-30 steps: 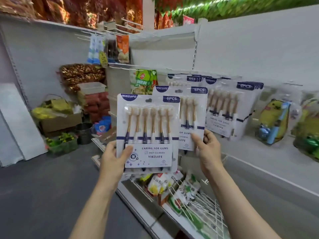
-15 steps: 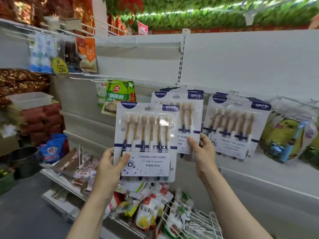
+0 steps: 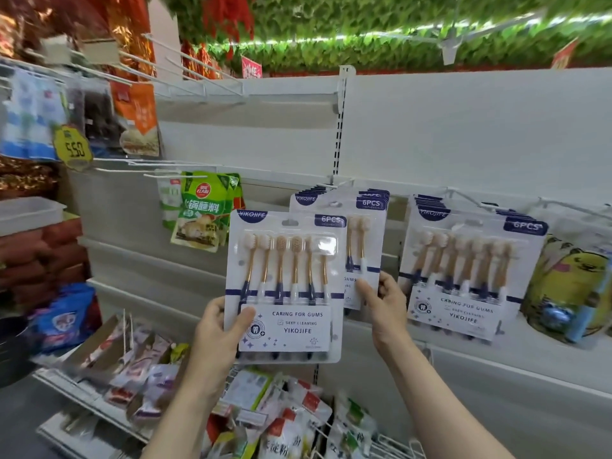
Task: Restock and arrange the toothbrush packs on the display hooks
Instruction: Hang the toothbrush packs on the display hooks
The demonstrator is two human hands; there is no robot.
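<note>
My left hand (image 3: 220, 329) grips the lower left corner of a white toothbrush pack (image 3: 284, 283), thumb on its front, holding it upright in front of the shelf wall. Behind it a row of the same packs (image 3: 367, 223) hangs on a white hook (image 3: 334, 187). My right hand (image 3: 385, 304) pinches the bottom edge of that hanging row. A second row of toothbrush packs (image 3: 470, 270) hangs on the neighbouring hook to the right.
Green sauce pouches (image 3: 202, 210) hang left of the packs; bare white hooks (image 3: 185, 71) jut out above left. Yellow cartoon-character packs (image 3: 566, 286) hang at the far right. Small snack packets (image 3: 284, 422) fill the wire shelf below my arms. A yellow price tag (image 3: 73, 149) hangs left.
The view has swung right and closer to the shelf wall. Both hands keep their holds; the pack in my left hand has stayed just left of the hanging row.
</note>
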